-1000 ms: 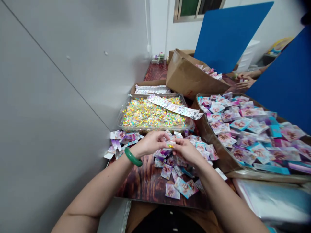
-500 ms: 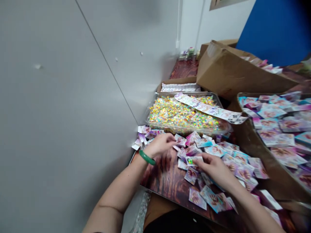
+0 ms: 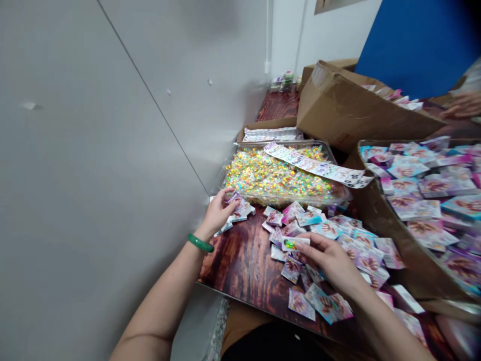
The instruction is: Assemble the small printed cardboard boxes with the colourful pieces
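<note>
My left hand (image 3: 218, 214), a green bangle (image 3: 201, 243) at its wrist, is by the wall with finger and thumb closed on a small purple-and-white printed box (image 3: 234, 197). Other small boxes (image 3: 242, 213) lie right beside it. Over the pile of printed boxes (image 3: 328, 229), my right hand (image 3: 332, 258) pinches a white strip with a small packet of green and yellow beads (image 3: 290, 244). Its lower fingers are partly hidden. Behind both hands stands a clear plastic tray (image 3: 285, 199) full of small packets of colourful beads.
A long printed sticker strip (image 3: 315, 166) lies across the tray. Behind it, a shallow carton (image 3: 240, 134) holds stacked strips. An open carton (image 3: 379, 215) of printed boxes stands at right, another carton (image 3: 338, 110) behind. A grey wall (image 3: 112, 150) borders the left. Another person's hand (image 3: 464, 105) shows far right.
My left hand has moved left from the pile to the boxes by the wall and closed on one. My right hand still holds the bead packet and strip. Another person's hand has appeared far right.
</note>
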`<action>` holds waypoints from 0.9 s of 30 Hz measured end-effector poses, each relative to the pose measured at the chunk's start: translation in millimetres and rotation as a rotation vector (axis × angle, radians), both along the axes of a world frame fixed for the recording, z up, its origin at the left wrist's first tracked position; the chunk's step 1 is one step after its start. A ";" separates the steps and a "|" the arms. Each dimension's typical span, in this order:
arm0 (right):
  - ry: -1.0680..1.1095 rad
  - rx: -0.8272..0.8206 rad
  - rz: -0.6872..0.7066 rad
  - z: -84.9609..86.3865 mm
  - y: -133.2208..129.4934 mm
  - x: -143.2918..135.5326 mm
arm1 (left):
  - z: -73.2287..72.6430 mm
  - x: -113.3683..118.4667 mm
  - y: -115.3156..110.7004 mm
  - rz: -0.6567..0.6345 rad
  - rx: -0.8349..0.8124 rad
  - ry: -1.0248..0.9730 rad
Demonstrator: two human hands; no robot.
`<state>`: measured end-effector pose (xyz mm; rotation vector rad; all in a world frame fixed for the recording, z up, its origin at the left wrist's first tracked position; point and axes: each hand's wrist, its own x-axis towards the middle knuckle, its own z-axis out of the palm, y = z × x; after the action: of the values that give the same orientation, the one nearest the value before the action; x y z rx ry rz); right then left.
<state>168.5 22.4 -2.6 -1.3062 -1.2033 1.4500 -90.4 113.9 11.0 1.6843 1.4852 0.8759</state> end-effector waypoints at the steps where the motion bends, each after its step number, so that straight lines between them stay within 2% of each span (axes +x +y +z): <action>1: 0.074 -0.021 -0.041 0.5 0.9 -0.6 | 2.4 6.9 -5.9 -0.016 -0.104 -0.238; 2: 0.144 -0.037 -0.083 0.9 2.3 -1.9 | 3.4 14.5 -11.9 -0.043 -0.217 -0.449; 4: 0.232 -0.036 -0.159 1.4 5.7 -5.7 | 1.7 31.0 -23.6 -0.087 -0.404 -0.724; 6: 0.219 0.012 -0.217 1.0 9.0 -9.6 | -2.5 46.6 -34.0 -0.075 -0.509 -0.876; 8: 0.138 0.090 -0.279 -1.1 10.8 -11.8 | -6.9 59.1 -42.3 -0.053 -0.531 -0.948; 11: -0.037 0.215 -0.374 -7.9 9.4 -11.4 | -11.5 72.3 -51.1 -0.057 -0.472 -0.932; 16: -0.271 0.349 -0.527 -16.0 4.9 -9.0 | -18.3 86.8 -58.1 -0.089 -0.341 -0.768; 18: -0.198 0.346 -0.522 -14.9 6.1 -7.8 | -22.9 89.6 -58.6 -0.124 -0.376 -0.780; 22: 0.002 0.215 -0.392 -12.8 11.4 -2.7 | -33.6 88.3 -57.9 -0.187 -0.512 -0.839; 27: -0.185 0.241 -0.405 -17.3 13.2 -2.5 | -41.9 87.8 -60.2 -0.143 -0.502 -0.864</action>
<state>165.9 35.5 -20.0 -1.4358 -1.1104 0.8842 -2.6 53.7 -30.8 0.8450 0.8645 0.8898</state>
